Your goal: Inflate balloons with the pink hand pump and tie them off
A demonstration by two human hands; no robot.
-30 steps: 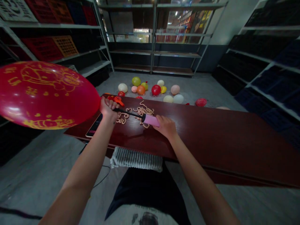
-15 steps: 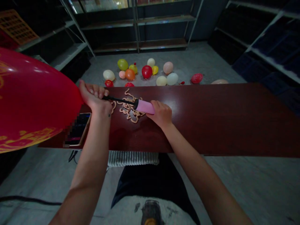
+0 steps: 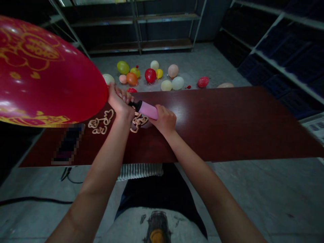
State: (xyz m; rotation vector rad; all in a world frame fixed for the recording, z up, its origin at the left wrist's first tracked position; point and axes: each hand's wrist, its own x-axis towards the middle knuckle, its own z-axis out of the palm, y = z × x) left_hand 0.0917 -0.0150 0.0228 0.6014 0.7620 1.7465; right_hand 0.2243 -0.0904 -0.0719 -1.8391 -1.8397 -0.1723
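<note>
A large red balloon (image 3: 63, 77) with yellow printing fills the left side, its narrow end at my left hand (image 3: 120, 100). The fingers of that hand are closed around the balloon's neck and the black end of a hand pump; the neck itself is hidden. My right hand (image 3: 165, 118) is wrapped round the pink body of the balloon pump (image 3: 148, 110). Only a short black part shows between the two hands. Beneath them on the table, thin beige uninflated long balloons (image 3: 97, 124) lie in a loose tangle, partly covered by my left forearm.
The dark red-brown table (image 3: 215, 125) spans the view. A phone (image 3: 68, 143), blurred out, lies near its left front edge. Several inflated balloons (image 3: 150, 76) rest on the floor beyond. Metal shelving (image 3: 167, 44) stands behind, with dark crates (image 3: 278, 84) on racks at right.
The pink pump body has slid toward my left hand, covering the black rod that showed before. The red balloon and my left hand appear further right and higher; the view has shifted too.
</note>
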